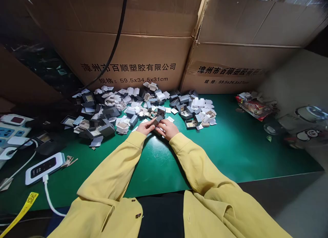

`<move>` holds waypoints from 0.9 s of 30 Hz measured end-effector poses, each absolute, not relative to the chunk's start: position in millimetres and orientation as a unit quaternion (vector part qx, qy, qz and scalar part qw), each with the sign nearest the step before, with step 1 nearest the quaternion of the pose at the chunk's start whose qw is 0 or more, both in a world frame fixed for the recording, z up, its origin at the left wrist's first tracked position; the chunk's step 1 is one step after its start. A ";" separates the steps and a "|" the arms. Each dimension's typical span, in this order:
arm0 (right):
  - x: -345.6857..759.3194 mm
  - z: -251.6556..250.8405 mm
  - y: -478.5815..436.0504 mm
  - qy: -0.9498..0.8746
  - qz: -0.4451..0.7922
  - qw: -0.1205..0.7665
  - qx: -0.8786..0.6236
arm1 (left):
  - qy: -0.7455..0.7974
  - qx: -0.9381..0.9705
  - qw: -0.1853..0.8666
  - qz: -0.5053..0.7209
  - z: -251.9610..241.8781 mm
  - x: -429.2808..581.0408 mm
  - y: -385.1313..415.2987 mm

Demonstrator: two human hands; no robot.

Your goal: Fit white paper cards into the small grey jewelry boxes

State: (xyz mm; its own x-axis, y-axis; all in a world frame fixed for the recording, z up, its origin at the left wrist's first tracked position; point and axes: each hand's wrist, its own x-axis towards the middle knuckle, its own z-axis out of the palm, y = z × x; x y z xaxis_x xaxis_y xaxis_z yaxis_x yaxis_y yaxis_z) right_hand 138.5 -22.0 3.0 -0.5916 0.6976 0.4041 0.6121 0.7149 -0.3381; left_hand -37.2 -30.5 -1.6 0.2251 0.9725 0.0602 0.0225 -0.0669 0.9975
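Between my two hands is a small dark grey hinged box [159, 117], its lid raised. My left hand [146, 127] grips it from the left side, fingers closed on it. On the right, my right hand [167, 128] has its fingers curled against the lower right of the same box. What lies inside the box is too small to make out. Just beyond my hands spreads a heap of similar grey boxes and white folded paper pieces [115, 101]. Right of it sits a smaller pile of open boxes and white pieces [202, 110].
Large cardboard cartons [143, 53] stand along the back of the green table [217, 156]. A white device with a cable [44, 168] and a power strip [12, 132] lie at left. A red packet [255, 106] and a clear jar [307, 125] are at right. A black cable [115, 43] hangs behind.
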 end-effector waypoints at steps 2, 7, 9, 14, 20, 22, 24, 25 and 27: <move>138.1 4.5 -23.7 -0.896 0.055 0.238 -0.371 | 0.429 0.579 0.529 0.448 -1.3 -38.1 -29.8; 136.7 3.4 -24.0 -0.903 0.059 0.262 -0.336 | 0.443 0.573 0.529 0.442 1.0 -37.4 -30.1; 135.6 1.7 -24.0 -0.897 0.080 0.286 -0.327 | 0.446 0.574 0.521 0.448 2.5 -35.8 -32.7; 131.5 -3.1 -24.0 -0.871 0.144 0.325 -0.340 | 0.447 0.573 0.508 0.462 5.1 -33.0 -39.2; 127.7 -3.7 -21.9 -0.850 0.198 0.328 -0.361 | 0.445 0.573 0.529 0.440 2.4 -34.6 -32.6; 126.9 -3.3 -21.5 -0.850 0.201 0.321 -0.367 | 0.442 0.571 0.533 0.440 0.6 -34.7 -30.4; 126.1 -3.5 -21.8 -0.849 0.198 0.321 -0.369 | 0.440 0.569 0.536 0.442 -1.2 -34.4 -29.6; 125.7 -3.8 -22.4 -0.850 0.196 0.323 -0.367 | 0.440 0.569 0.535 0.443 -2.0 -34.4 -29.5; 125.1 -4.9 -24.4 -0.846 0.186 0.332 -0.374 | 0.441 0.571 0.530 0.445 -3.1 -34.6 -29.4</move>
